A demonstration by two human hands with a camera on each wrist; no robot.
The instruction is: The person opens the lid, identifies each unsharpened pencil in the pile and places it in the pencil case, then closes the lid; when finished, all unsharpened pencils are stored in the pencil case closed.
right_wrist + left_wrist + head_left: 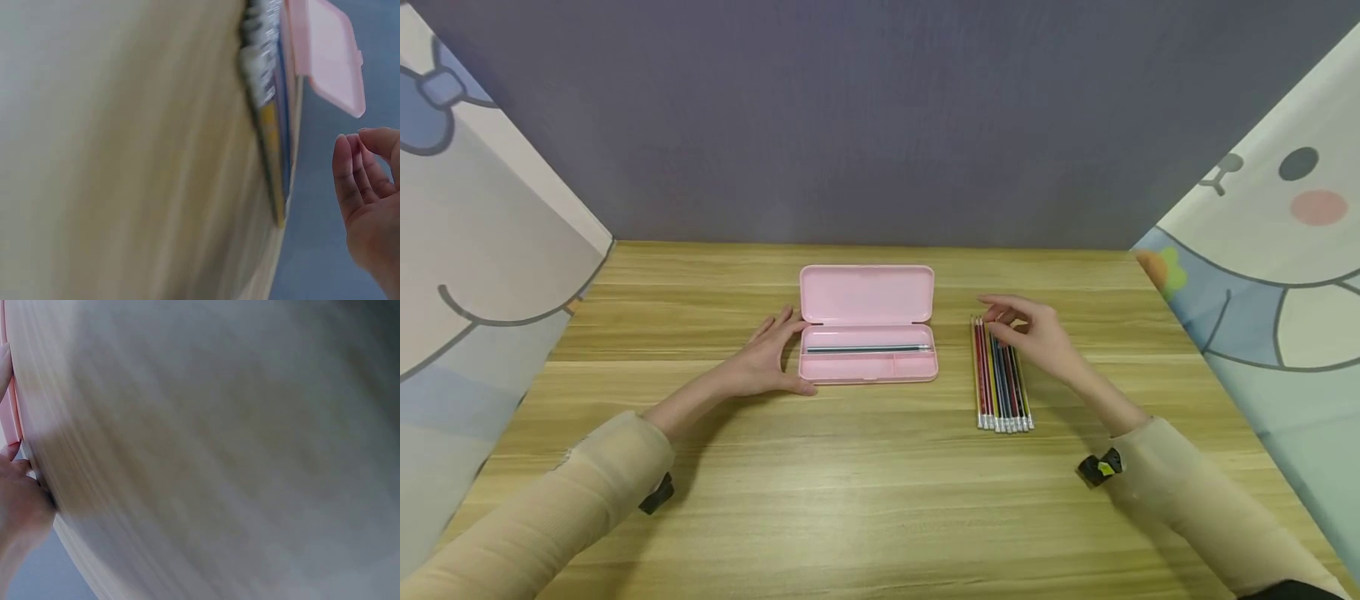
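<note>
The right hand (pixel 1033 333), thumb and forefinger apart, hangs over the far ends of the pencils (pixel 1000 392), lying lengthwise front-to-back, while the left hand (pixel 766 360), fingers spread, touches the box (pixel 867 296).

Passable gap between pink case (pixel 850 367) and pencils (pixel 1000 387); wall (pixel 880 125) behind.

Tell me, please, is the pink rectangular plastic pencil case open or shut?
The pink rectangular plastic pencil case is open: its lid is swung back, and the inner compartments show.
</note>
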